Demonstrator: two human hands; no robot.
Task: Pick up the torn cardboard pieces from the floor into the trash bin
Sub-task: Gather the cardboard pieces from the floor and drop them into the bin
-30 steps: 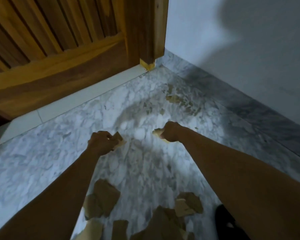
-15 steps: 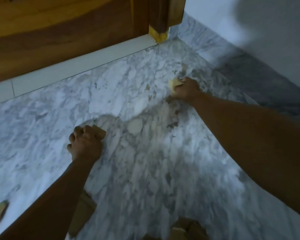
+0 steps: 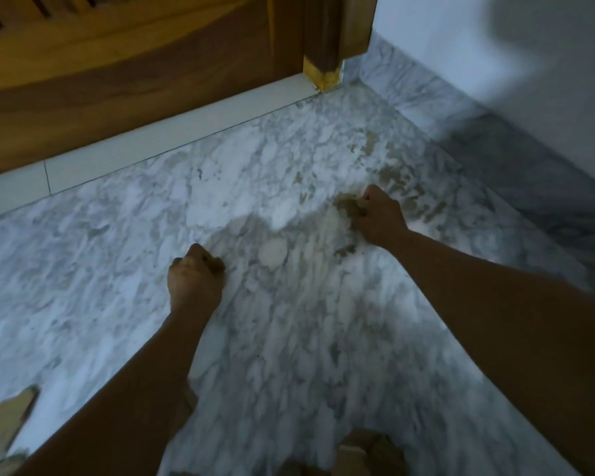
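Two-handed, held both fists low over the marble floor (image 3: 117,269), near the wooden door (image 3: 134,63). Clamped the right hand (image 3: 378,216) around a brown cardboard scrap (image 3: 349,206) at far right. Curled the left hand (image 3: 194,280) also, fingers together, apparently on a small dark scrap (image 3: 215,266), though blurred. Left torn cardboard pieces (image 3: 4,424) lying at near left and a further heap (image 3: 361,451) at the near edge, centre. Saw no trash bin anywhere. Judged the task only partly done: needed to bin these scraps, then collect the rest.

light: dim, bluish | blur: motion smear (worst at edges) | shadow: wall (image 3: 547,36)
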